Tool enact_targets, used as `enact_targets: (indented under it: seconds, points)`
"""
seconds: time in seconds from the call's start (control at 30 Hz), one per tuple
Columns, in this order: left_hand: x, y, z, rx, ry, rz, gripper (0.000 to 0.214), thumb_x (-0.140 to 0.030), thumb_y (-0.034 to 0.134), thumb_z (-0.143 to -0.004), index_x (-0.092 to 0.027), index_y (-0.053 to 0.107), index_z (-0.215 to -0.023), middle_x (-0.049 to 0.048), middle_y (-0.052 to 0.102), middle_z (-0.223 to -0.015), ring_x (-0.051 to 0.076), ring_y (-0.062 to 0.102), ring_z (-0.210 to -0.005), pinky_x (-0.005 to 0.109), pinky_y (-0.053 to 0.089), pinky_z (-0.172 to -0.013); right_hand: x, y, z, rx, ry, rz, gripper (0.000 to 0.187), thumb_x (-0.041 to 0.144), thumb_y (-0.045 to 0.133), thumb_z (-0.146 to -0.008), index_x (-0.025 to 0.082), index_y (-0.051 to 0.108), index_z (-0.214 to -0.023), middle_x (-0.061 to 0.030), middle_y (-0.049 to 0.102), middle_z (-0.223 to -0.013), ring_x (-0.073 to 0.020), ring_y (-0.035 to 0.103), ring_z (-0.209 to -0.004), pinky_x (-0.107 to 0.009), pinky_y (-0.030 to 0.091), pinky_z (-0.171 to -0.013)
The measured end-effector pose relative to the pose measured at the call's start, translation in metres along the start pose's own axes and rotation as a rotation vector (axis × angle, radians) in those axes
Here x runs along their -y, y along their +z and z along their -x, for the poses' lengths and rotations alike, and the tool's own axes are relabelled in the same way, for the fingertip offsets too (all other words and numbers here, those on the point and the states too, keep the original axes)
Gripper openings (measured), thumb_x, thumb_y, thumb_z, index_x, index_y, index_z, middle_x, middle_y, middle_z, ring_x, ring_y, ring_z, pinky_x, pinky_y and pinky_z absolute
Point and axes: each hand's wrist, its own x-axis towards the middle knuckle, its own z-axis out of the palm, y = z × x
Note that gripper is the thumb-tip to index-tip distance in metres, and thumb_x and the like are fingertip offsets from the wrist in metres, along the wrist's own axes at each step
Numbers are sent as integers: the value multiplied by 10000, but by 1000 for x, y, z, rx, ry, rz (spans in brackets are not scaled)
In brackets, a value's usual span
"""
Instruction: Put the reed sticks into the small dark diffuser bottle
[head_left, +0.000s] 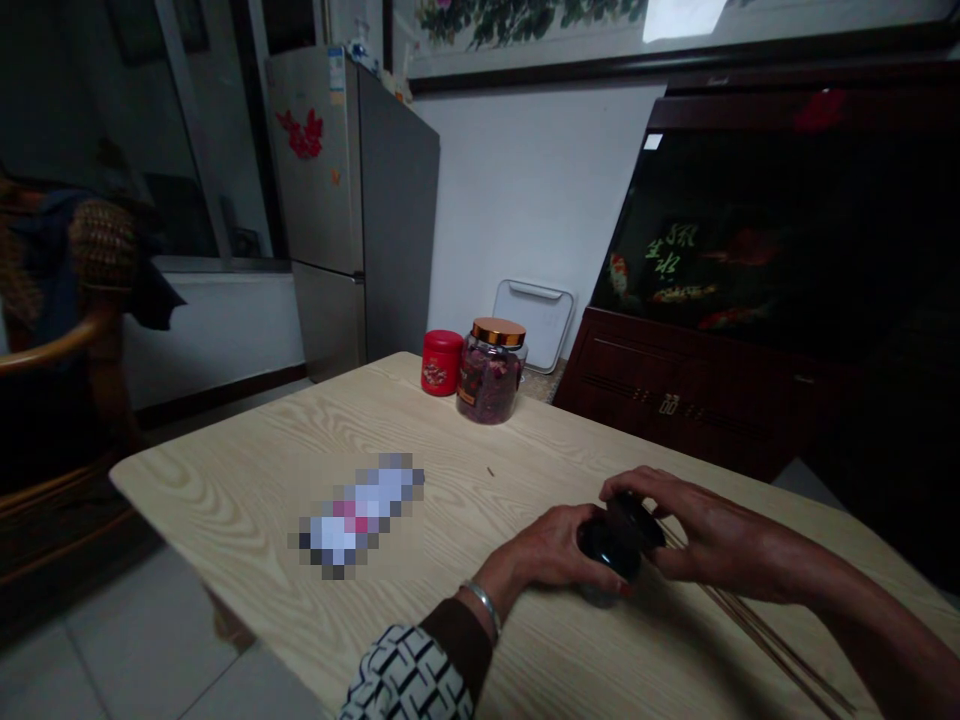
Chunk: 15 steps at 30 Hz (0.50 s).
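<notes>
My left hand (547, 547), with a silver bangle at the wrist, is wrapped around a small, shiny dark round container (611, 548) low over the table. The fingers of my right hand (712, 535) grip a dark round lid (636, 522), tilted beside the container's top. Whether the two pieces touch is hard to tell in the dim light. Several thin brown sticks (776, 645) lie on the table under and beyond my right hand. What the container holds is hidden.
On the pale wooden table (247, 470) stand a red canister (442, 363) and a glass jar of dried flowers (490, 380) with a copper-coloured lid. A blurred-out flat object (364, 510) lies at left, and a short stick fragment (490, 471) near the middle. A chair (67, 340) stands far left.
</notes>
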Motion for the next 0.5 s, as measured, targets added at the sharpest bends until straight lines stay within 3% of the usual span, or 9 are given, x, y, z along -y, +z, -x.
enact_targets:
  seconds: [0.1, 0.2, 0.3, 0.4, 0.5]
  points:
    - [-4, -1, 2, 3, 43, -7, 638, -354, 895, -554, -166, 696, -1131, 65, 700, -1029, 226, 630, -949, 326, 492, -833, -5, -7, 10, -90, 43, -158, 512, 282, 655, -772, 267, 553, -1273, -70, 623, -1277, -266, 599, -1158, -412, 511, -964]
    - [-3, -2, 1, -10, 59, -11, 637, -352, 902, -550, -186, 700, -1131, 66, 709, -1055, 238, 637, -983, 336, 495, -865, -16, 4, 30, -315, 118, -358, 539, 419, 642, -836, 297, 482, -1336, -82, 626, -1266, -288, 601, -1176, -423, 526, -948]
    - [3, -4, -2, -45, 43, 14, 664, -349, 911, -540, -187, 692, -1146, 74, 714, -1051, 248, 644, -986, 341, 499, -864, -28, 42, 50, -485, 162, -484, 511, 467, 669, -803, 303, 504, -1258, -87, 630, -1224, -287, 638, -1102, -376, 558, -860]
    - [10, -5, -6, -93, 32, 32, 705, -375, 916, -534, -182, 679, -1169, 79, 711, -1043, 249, 644, -981, 343, 497, -863, -33, 96, 58, -511, 169, -536, 418, 424, 677, -795, 276, 489, -1137, -70, 641, -1049, -251, 665, -941, -359, 562, -782]
    - [12, -6, -9, -155, 20, 15, 754, -376, 920, -527, -177, 660, -1206, 81, 701, -1055, 243, 632, -987, 334, 489, -872, -30, 139, 52, -518, 162, -601, 380, 351, 673, -795, 277, 425, -1073, -60, 620, -1036, -240, 650, -999, -373, 543, -858]
